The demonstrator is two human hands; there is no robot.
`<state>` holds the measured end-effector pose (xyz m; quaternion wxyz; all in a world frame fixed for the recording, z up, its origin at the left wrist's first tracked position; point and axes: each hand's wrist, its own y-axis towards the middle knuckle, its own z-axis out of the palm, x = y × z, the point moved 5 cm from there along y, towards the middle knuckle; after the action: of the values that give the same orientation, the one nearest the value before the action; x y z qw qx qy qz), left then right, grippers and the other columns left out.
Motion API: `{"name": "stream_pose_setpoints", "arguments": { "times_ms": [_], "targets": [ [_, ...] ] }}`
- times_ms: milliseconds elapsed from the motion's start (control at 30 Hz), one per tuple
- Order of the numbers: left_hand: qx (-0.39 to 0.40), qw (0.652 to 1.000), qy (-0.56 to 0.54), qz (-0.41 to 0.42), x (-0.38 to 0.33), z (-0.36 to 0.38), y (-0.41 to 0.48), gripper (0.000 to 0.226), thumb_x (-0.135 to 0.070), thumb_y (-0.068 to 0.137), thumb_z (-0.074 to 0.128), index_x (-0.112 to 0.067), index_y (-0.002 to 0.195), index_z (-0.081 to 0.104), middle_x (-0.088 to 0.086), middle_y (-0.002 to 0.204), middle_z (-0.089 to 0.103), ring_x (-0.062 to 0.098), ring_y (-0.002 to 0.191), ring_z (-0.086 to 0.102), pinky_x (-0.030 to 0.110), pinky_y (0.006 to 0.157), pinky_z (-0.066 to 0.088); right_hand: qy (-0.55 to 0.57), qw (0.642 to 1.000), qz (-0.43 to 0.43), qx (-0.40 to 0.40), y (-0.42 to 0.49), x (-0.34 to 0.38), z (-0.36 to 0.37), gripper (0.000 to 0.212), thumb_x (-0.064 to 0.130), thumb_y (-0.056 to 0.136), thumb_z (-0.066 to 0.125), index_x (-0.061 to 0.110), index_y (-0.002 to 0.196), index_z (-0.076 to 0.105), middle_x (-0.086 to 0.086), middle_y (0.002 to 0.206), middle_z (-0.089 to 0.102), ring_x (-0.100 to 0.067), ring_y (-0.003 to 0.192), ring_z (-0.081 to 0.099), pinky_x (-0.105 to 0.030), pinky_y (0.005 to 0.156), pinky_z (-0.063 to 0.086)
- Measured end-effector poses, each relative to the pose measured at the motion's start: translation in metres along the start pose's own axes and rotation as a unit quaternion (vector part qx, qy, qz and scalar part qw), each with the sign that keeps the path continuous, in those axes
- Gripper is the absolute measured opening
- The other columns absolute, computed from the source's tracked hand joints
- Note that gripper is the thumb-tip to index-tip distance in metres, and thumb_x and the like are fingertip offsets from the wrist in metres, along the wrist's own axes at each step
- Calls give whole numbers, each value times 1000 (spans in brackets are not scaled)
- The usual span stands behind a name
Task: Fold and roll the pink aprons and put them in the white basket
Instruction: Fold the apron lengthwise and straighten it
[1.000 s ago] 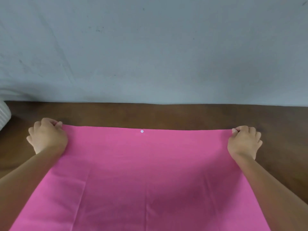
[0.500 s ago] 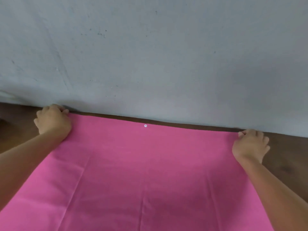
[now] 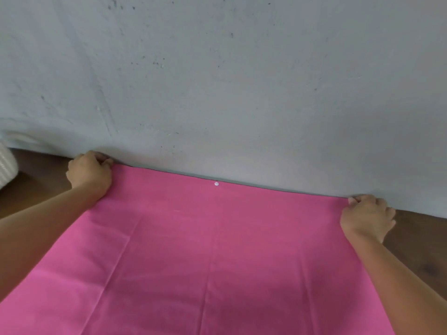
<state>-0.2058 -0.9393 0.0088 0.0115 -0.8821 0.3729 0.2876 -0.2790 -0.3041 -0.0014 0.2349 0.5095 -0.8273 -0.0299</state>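
Fingers [image 3: 99, 157] of left hand [image 3: 89, 175] and right hand [image 3: 367, 217] pinch pink apron [image 3: 217, 250] corners; white basket [image 3: 6, 166] cropped.

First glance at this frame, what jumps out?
The pink apron dominates, spread flat on the brown table with its far edge close to the grey wall. The left hand and right hand each pinch a far corner, and a small white button sits midway along that edge. A sliver of the white basket shows at the left edge.
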Motion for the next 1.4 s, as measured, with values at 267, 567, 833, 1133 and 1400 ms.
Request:
{"name": "stream_pose_setpoints", "arguments": {
  "times_ms": [267, 567, 833, 1133, 1400],
  "targets": [
    [11, 999, 52, -9, -10, -12, -43, 40, -32, 93, 61, -10, 126, 55, 22, 134, 47, 41, 127, 42, 54, 107, 29, 19, 1000, -6, 10, 0, 4, 0, 31, 17, 99, 55, -9, 116, 56, -35, 125, 50, -53, 115, 43, -55, 100, 34],
    [117, 986, 31, 116, -62, -12, -175, 42, -45, 98, 59, -17, 129, 55, 10, 137, 45, 31, 132, 40, 50, 109, 28, 50, 990, -126, 36, -16, 4, -19, 28, 15, 95, 60, -3, 117, 59, -30, 120, 56, -49, 111, 51, -55, 94, 42],
    [212, 939, 44, 267, -104, -15, -316, 77, -68, 92, 27, -22, 153, 38, 4, 159, 34, 25, 146, 30, 48, 113, 28, 31, 950, -279, 138, -61, -24, -31, 53, 39, 103, 47, 5, 144, 49, -16, 152, 45, -33, 144, 36, -53, 113, 32],
    [259, 859, 121, 424, -122, 7, -384, 75, -75, 97, 8, -38, 162, 9, -7, 170, -1, 14, 157, -6, 43, 127, 4, -2, 909, -358, 213, -120, -61, -62, 77, 66, 100, 20, 15, 157, 32, -4, 164, 27, -19, 153, 21, -41, 122, 21],
    [244, 863, 117, 427, -121, 6, -384, 77, -74, 95, 7, -35, 161, 16, -5, 170, 5, 18, 157, 0, 44, 127, 6, -69, 897, -349, 264, -188, -109, -103, 84, 71, 93, -4, 23, 162, 1, 6, 169, -6, -5, 153, -11, -31, 125, -4]
  ]
}}
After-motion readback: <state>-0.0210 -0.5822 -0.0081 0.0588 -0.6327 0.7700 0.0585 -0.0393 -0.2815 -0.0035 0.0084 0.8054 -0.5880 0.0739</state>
